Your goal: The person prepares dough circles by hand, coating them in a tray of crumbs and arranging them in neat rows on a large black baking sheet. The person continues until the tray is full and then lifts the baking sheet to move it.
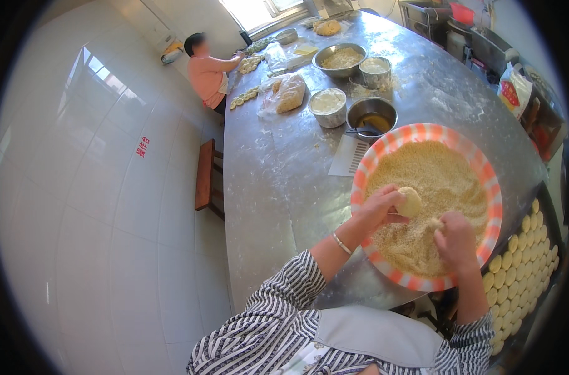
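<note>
My left hand (386, 206) holds a round, flat piece of pale dough (409, 202) between thumb and fingers. It is over a big orange-and-white striped basin (492, 187) filled with sesame seeds or similar small grains (420, 164). To its right, my right hand (455, 239) is curled, with a small pale dough piece (435, 225) at its fingertips, just above the grains. Beside the basin on the right lies a dark tray with many flat oval dough pieces (514, 276) in close rows.
A white slotted scraper (347, 157) lies by the basin on the steel table (261, 187). Beyond are a pot of brown liquid (372, 119), a tin of flour (327, 103), metal bowls (340, 60) and bagged dough (287, 93). A co-worker (209, 70) stands at the table's far left; a wooden bench (206, 176) is beside it.
</note>
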{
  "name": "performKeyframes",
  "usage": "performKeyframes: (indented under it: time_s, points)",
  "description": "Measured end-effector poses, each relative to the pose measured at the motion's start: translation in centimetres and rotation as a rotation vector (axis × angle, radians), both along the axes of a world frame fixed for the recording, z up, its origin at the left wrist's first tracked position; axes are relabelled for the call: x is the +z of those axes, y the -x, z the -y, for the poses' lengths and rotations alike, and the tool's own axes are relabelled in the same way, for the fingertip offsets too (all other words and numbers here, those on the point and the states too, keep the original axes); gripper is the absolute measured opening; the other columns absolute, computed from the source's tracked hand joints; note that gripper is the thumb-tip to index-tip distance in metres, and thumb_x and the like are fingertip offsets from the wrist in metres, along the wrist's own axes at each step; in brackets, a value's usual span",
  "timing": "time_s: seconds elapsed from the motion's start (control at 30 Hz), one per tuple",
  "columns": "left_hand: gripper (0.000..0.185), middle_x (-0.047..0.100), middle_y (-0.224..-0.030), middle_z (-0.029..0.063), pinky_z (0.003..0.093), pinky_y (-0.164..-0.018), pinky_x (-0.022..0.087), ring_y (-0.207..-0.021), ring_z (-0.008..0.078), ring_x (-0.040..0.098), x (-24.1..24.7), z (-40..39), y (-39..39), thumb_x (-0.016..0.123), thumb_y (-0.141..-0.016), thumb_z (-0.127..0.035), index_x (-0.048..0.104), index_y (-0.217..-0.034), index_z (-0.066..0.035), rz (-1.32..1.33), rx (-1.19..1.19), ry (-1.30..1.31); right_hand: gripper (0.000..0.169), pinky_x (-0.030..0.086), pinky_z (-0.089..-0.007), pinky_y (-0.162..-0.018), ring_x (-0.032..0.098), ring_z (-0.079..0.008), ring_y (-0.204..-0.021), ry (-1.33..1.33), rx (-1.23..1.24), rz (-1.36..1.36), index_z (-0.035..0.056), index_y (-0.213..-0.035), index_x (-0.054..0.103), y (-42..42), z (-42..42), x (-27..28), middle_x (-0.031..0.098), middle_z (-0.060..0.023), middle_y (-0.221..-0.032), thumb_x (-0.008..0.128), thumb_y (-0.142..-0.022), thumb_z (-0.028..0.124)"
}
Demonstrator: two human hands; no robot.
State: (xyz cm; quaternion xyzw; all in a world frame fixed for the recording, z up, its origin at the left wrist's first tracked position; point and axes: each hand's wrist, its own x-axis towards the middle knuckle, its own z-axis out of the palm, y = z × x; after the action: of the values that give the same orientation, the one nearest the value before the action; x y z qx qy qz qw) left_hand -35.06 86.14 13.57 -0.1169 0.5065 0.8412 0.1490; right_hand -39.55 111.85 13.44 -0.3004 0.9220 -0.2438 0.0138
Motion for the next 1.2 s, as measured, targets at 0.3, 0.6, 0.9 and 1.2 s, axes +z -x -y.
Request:
performKeyframes:
  time_s: [0.3, 0.6, 0.9, 1.2]
  points:
    - [0.062, 0.049, -0.149, 0.0143, 0.0398, -0.12, 0.039, -0.143, 0.0236, 0.047, -0.9, -2.1, -2.2, 0.054, -0.098, 0.003, 0.03, -0.156, 0.002, -0.342, 0.304, -0.002, 0.048, 0.047, -0.037, -0.11, 0.062, -0.0212, -0.125, 1.282, -0.267, 0.959, -0.0011, -0.144, 0.05, -0.1, -1.5, -1.9, 0.063, -0.0113, -0.132, 0.047, -0.111, 0.034]
    - [0.075, 0.042, -0.156, 0.0213, 0.0407, -0.121, 0.035, -0.147, 0.032, 0.043, -2.5, -7.5, -2.9, 0.05, -0.101, 0.004, 0.014, -0.165, -0.004, -0.609, 0.304, 0.75, 0.069, 0.033, -0.0376, -0.121, 0.043, -0.0243, -0.145, 1.147, -0.047, 0.904, -0.0037, -0.159, 0.031, -3.9, 5.2, -1.1, 0.046, -0.0144, -0.155, 0.041, -0.112, 0.046]
    - [0.05, 0.053, -0.143, 0.0225, 0.047, -0.112, 0.052, -0.132, 0.0353, 0.058, -1.4, -3.6, -3.7, 0.04, -0.113, -0.031, 0.03, -0.157, -0.009, -0.123, 0.271, -0.388, 0.054, 0.06, -0.0344, -0.095, 0.07, -0.0239, -0.112, 1.318, -0.321, 0.934, 0.0026, -0.156, 0.037, -4.1, 1.3, -1.0, 0.062, -0.0138, -0.132, 0.053, -0.106, 0.015]
    - [0.038, 0.058, -0.136, 0.0264, 0.0504, -0.101, 0.059, -0.122, 0.0417, 0.065, -1.2, -3.5, -3.3, 0.042, -0.112, -0.037, 0.041, -0.139, -0.009, -0.086, 0.225, -0.433, 0.059, 0.061, -0.0321, -0.089, 0.069, -0.0231, -0.109, 1.302, -0.205, 0.94, 0.0065, -0.157, 0.034, -5.2, -1.0, -1.3, 0.062, -0.0119, -0.128, 0.057, -0.102, 0.007]
